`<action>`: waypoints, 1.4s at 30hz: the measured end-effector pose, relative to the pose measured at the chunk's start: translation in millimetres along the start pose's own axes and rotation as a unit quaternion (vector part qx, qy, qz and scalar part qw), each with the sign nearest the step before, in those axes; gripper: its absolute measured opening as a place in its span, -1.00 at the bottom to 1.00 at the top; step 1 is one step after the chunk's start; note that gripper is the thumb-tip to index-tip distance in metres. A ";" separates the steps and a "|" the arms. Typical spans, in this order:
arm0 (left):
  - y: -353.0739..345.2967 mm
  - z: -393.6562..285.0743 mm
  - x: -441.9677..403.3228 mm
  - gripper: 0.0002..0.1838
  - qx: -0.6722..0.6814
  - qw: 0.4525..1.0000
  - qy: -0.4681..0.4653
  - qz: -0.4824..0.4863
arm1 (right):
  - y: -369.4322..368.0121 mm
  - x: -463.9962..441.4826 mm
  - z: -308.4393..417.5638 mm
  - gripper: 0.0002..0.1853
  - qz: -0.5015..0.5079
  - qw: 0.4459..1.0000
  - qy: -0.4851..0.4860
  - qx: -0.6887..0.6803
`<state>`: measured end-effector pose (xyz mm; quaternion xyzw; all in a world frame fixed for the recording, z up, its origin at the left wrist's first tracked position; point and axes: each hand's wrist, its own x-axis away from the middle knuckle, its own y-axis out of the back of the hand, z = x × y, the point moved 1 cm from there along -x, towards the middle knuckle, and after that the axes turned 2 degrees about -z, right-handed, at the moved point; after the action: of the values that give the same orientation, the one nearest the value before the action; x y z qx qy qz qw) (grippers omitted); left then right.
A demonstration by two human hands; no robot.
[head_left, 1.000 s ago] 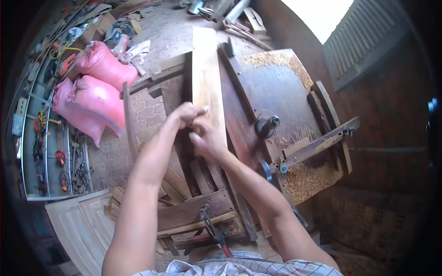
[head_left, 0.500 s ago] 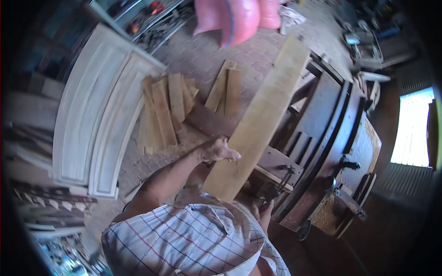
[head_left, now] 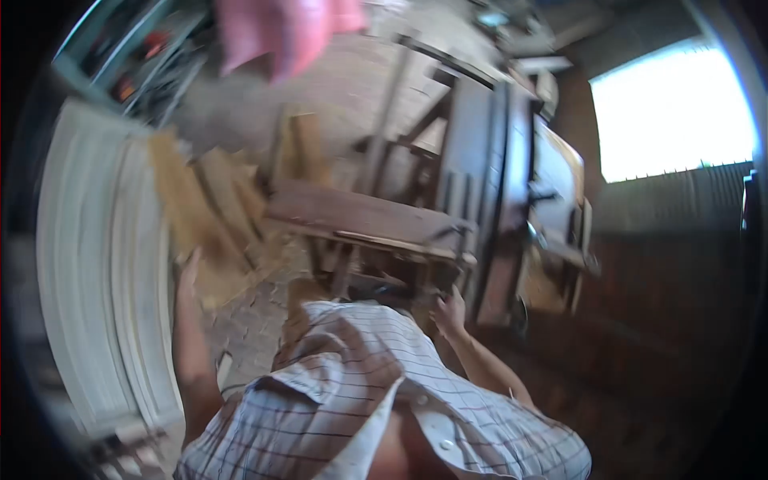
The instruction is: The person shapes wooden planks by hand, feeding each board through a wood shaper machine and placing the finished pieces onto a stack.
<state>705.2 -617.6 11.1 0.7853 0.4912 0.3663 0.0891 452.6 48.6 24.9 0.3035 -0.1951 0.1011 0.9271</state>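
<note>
My left hand [head_left: 189, 276], smeared by motion, is at the lower left edge of a long light wooden board [head_left: 180, 188]. The board slants over the heap of boards on the floor; whether my fingers grip it is unclear. My right hand [head_left: 450, 314] is closed beside the dark metal rods at the near end of a maroon woodworking machine [head_left: 468, 144]. What lies inside its fingers is hidden. Between my hands, a reddish-brown plank-like piece [head_left: 360, 210] reaches left from the machine, with a pale strip along its near edge.
Pale panelled door-like pieces [head_left: 96, 256] stand at the left. More short boards [head_left: 228, 188] lie on the paved floor [head_left: 248, 320]. Pink sacks [head_left: 288, 32] are at the far side, near a shelf rack [head_left: 120, 48]. A bright window [head_left: 676, 108] is at the right.
My left hand has swung left with the long board, from in front of the machine to the board heap. My right hand stays by the machine. The view has turned right.
</note>
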 end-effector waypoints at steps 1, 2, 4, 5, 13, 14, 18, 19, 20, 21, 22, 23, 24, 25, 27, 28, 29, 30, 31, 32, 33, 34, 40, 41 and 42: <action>0.9 39.4 -55.2 -0.21 -0.052 0.995 -0.085 -0.001 | -0.5 7.3 38.9 -0.77 -0.011 0.999 -0.016 0.050; -14.2 26.7 -51.0 -0.18 -0.038 0.999 0.003 0.004 | -0.7 7.9 45.4 -0.75 0.003 0.999 -0.047 0.002; -51.5 -5.1 -48.9 -0.15 -0.043 0.996 0.075 0.022 | 4.0 9.9 58.2 -0.74 -0.003 0.995 -0.084 -0.061; -75.3 -12.7 -53.0 -0.15 0.018 0.994 0.092 0.065 | 7.9 12.1 69.9 -0.74 0.026 0.990 -0.109 -0.082; -233.9 -125.2 -26.7 -0.22 0.043 0.945 -0.052 0.320 | 8.5 17.8 50.5 -0.67 -0.047 0.992 0.115 -0.023; -246.5 -140.5 -17.7 -0.25 -0.014 0.934 -0.112 0.340 | 4.3 20.0 44.2 -0.69 -0.094 0.973 0.211 -0.005; -235.9 -165.4 35.7 -0.34 -0.010 0.928 -0.191 0.320 | 23.3 45.3 47.3 -0.53 -0.117 0.981 0.091 -0.123; -236.5 -163.6 46.4 -0.34 -0.015 0.928 -0.194 0.318 | 26.3 48.7 39.0 -0.53 -0.116 0.981 0.090 -0.129; -235.9 -158.5 54.5 -0.34 -0.050 0.932 -0.197 0.299 | 28.4 52.4 26.4 -0.53 -0.097 0.983 0.050 -0.145; -238.1 -153.6 60.5 -0.35 -0.083 0.935 -0.200 0.280 | 30.6 55.2 12.6 -0.53 -0.079 0.984 0.009 -0.160; -244.2 -149.1 66.6 -0.35 -0.087 0.935 -0.202 0.277 | 32.5 57.0 0.1 -0.53 -0.061 0.983 -0.031 -0.173; -255.0 -145.9 72.6 -0.32 -0.088 0.931 -0.218 0.279 | 36.9 54.0 -11.3 -0.53 -0.060 0.982 -0.029 -0.174; -264.9 -143.0 78.1 -0.29 -0.088 0.926 -0.233 0.282 | 43.3 49.8 -23.7 -0.53 -0.051 0.983 -0.040 -0.172; -272.2 -139.5 78.9 -0.29 -0.087 0.927 -0.232 0.282 | 49.2 46.5 -32.0 -0.54 -0.042 0.983 -0.052 -0.170; -283.4 -132.5 78.2 -0.24 -0.152 0.939 -0.218 0.216 | 59.6 42.4 -24.5 -0.54 -0.034 0.983 -0.064 -0.167; -287.0 -138.0 76.3 -0.22 -0.183 0.941 -0.216 0.185 | 69.1 38.3 0.3 -0.56 -0.002 0.977 -0.142 -0.160; -290.1 -144.6 74.2 -0.22 -0.182 0.939 -0.223 0.189 | 74.7 32.1 15.9 -0.57 0.028 0.963 -0.220 -0.153; -290.7 -149.6 73.9 -0.19 -0.185 0.940 -0.227 0.177 | 73.4 28.5 20.5 -0.57 0.020 0.962 -0.221 -0.159; -292.6 -151.7 73.8 -0.16 -0.189 0.940 -0.229 0.168 | 71.7 28.0 22.5 -0.64 0.011 0.968 -0.207 -0.141; -296.0 -152.1 74.5 -0.13 -0.195 0.939 -0.233 0.161 | 71.8 30.2 20.2 -0.69 0.001 0.973 -0.196 -0.124; -298.4 -149.1 72.6 -0.13 -0.204 0.933 -0.239 0.178 | 61.3 12.4 -23.1 -0.74 0.000 0.997 -0.077 -0.014; -297.5 -145.0 64.6 -0.11 -0.176 0.940 -0.214 0.197 | 51.7 -1.7 -70.4 -0.77 0.000 0.994 0.039 0.099; -298.0 -146.2 59.2 -0.08 -0.100 0.941 -0.102 0.307 | 56.6 32.5 -4.4 -0.48 -0.203 0.967 -0.073 0.136; -299.5 -144.5 59.5 -0.07 -0.091 0.935 -0.103 0.327 | 60.0 37.8 2.3 -0.47 -0.210 0.964 -0.090 0.132; -300.1 -143.1 55.3 -0.06 -0.079 0.930 -0.104 0.343 | 58.4 40.4 1.0 -0.50 -0.208 0.965 -0.092 0.127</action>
<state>412.1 -452.2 -9.5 0.9302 0.1493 0.3280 0.0700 471.0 97.2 73.3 0.4609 -0.1974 -0.0981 0.8596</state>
